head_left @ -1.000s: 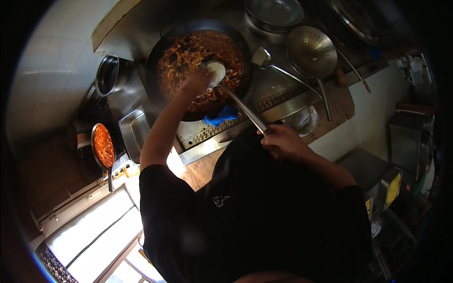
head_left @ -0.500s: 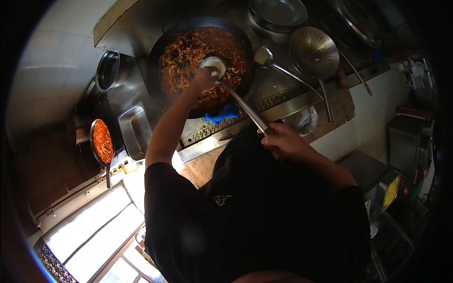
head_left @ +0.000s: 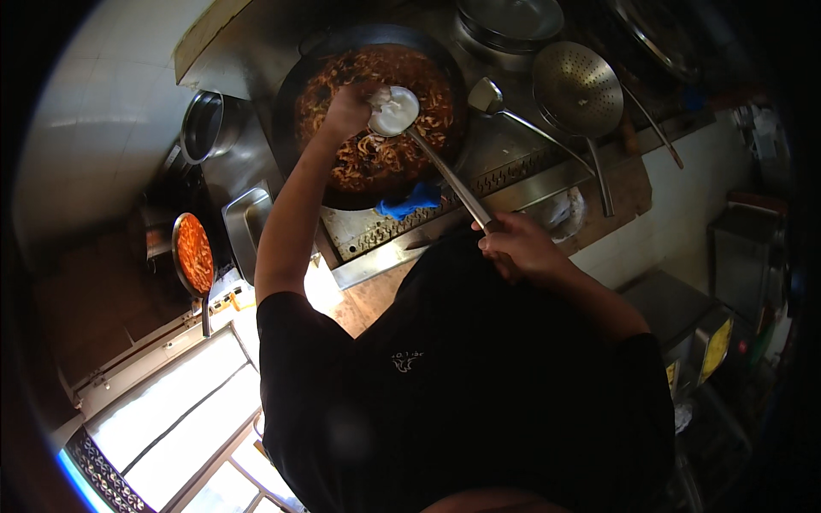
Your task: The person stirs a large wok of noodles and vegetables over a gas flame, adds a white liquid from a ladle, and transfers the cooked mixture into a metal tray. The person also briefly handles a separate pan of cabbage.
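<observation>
A large dark wok (head_left: pixel 286 128) on the stove holds strips of food in reddish-brown sauce. Above it hangs a long-handled metal ladle (head_left: pixel 453 181) with a smooth white substance (head_left: pixel 395 113) in its bowl. My right hand (head_left: pixel 520 246) is wrapped round the far end of the ladle's handle, close to my body. At the left rim of the bowl my left hand (head_left: pixel 352 113) has its fingers curled together, and whitish matter shows at the fingertips. What they pinch is too small and blurred to make out. A blue cloth (head_left: pixel 409 202) lies against the wok's near edge.
Right of the wok lie a spatula (head_left: pixel 486 97) and a perforated strainer (head_left: pixel 577 90), with stacked metal pans (head_left: pixel 513 21) behind. To the left are a pot (head_left: pixel 203 128), a rectangular steel tray (head_left: pixel 246 224) and a pan of red-orange food (head_left: pixel 194 252).
My left hand has drawn back from over the ladle's bowl to its left rim, uncovering the white contents. The bowl has shifted slightly. My right hand keeps its hold on the handle.
</observation>
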### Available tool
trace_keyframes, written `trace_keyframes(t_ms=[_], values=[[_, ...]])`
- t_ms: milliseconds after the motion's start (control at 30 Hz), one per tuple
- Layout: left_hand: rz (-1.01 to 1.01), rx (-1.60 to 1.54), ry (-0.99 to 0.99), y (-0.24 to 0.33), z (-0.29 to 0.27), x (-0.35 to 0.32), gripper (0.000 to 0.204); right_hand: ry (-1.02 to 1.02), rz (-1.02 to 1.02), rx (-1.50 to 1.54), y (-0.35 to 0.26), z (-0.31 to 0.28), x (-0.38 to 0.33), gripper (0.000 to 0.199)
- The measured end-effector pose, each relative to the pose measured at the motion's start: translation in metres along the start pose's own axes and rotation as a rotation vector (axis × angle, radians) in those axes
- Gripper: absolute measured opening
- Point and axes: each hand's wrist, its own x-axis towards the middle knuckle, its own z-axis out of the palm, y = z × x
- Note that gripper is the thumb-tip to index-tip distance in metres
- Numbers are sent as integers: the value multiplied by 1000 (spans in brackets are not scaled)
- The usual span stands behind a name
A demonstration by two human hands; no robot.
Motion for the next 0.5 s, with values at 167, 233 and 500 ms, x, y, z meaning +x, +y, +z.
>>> trace_keyframes(t_ms=[167,233,500], values=[[-159,-159,-41,8,1,2,54,-13,-15,-2,1,-2,0,36],[-122,-78,-47,9,1,2,57,-15,-19,-6,1,-2,0,37],[-42,249,-9,4,17,0,54,-19,-18,-10,0,-2,-1,38]])
